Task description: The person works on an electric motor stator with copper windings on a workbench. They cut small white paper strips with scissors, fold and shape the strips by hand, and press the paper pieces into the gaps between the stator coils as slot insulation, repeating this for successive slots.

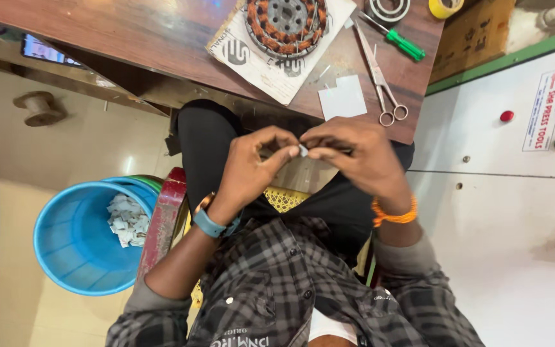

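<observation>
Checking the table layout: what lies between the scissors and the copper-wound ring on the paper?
In the head view, only bare tabletop separates the scissors from the ring; a white paper square lies just below.

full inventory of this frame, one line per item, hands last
small white piece: 1, white, pinched between both hands' fingertips
stator: 1, copper windings on grey core, on printed sheet on table
printed sheet: 1, white, table edge
scissors: 1, steel, table right
screwdriver: 1, green handle, beside scissors
paper slip: 1, white, table near scissors
tape roll: 1, yellow, table top right
bucket: 1, blue, floor left, holds white scraps
table: 1, brown wood
left hand: watch at wrist
right hand: orange thread at wrist
</observation>
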`<action>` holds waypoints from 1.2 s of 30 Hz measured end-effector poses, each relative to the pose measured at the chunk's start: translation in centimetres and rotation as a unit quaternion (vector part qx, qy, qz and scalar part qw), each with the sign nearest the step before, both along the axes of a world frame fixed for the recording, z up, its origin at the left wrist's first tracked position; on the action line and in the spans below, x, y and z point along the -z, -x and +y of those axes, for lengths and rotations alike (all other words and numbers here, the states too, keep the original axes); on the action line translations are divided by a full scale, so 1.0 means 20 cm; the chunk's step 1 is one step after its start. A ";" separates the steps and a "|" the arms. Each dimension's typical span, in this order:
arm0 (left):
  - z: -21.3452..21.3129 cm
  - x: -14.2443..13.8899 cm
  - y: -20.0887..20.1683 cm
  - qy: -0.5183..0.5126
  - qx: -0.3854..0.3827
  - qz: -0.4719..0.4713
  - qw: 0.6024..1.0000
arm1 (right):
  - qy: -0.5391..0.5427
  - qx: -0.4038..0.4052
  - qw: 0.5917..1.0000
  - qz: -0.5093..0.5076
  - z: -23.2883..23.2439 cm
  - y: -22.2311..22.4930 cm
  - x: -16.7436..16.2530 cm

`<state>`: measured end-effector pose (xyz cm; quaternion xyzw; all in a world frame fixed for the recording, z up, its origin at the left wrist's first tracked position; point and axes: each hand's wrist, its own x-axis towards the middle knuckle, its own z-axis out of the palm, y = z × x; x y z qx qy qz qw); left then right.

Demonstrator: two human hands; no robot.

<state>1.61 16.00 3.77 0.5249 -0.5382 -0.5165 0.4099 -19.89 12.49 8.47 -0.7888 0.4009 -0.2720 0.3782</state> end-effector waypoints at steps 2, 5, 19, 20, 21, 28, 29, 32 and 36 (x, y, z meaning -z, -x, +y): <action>-0.04 0.00 -0.01 0.066 -0.003 -0.007 0.998 | 0.025 0.046 0.999 0.009 0.04 -0.08 0.02; -0.11 0.00 -0.03 0.122 0.015 -0.011 0.992 | 0.033 0.076 0.997 0.005 0.07 -0.11 0.06; -0.03 0.04 0.05 0.253 -0.011 -0.024 0.967 | -0.311 0.145 0.768 -0.541 0.19 -0.12 0.52; -0.02 0.05 0.06 0.281 -0.012 -0.051 0.958 | -0.324 0.138 0.762 -0.543 0.19 -0.12 0.52; -0.02 0.06 0.06 0.310 -0.015 -0.079 0.947 | -0.348 0.134 0.751 -0.545 0.20 -0.11 0.52; -0.03 0.11 0.05 0.339 0.008 -0.045 0.940 | -0.410 0.093 0.764 -0.488 0.19 -0.04 0.48; -0.03 0.12 0.05 0.333 0.015 -0.043 0.942 | -0.406 0.106 0.778 -0.467 0.19 -0.03 0.48; -0.03 0.16 0.06 0.311 0.031 -0.019 0.950 | -0.402 0.110 0.791 -0.448 0.20 -0.01 0.50; -0.02 0.19 0.08 0.222 0.062 0.073 0.970 | -0.369 0.165 0.772 -0.491 0.24 -0.02 0.54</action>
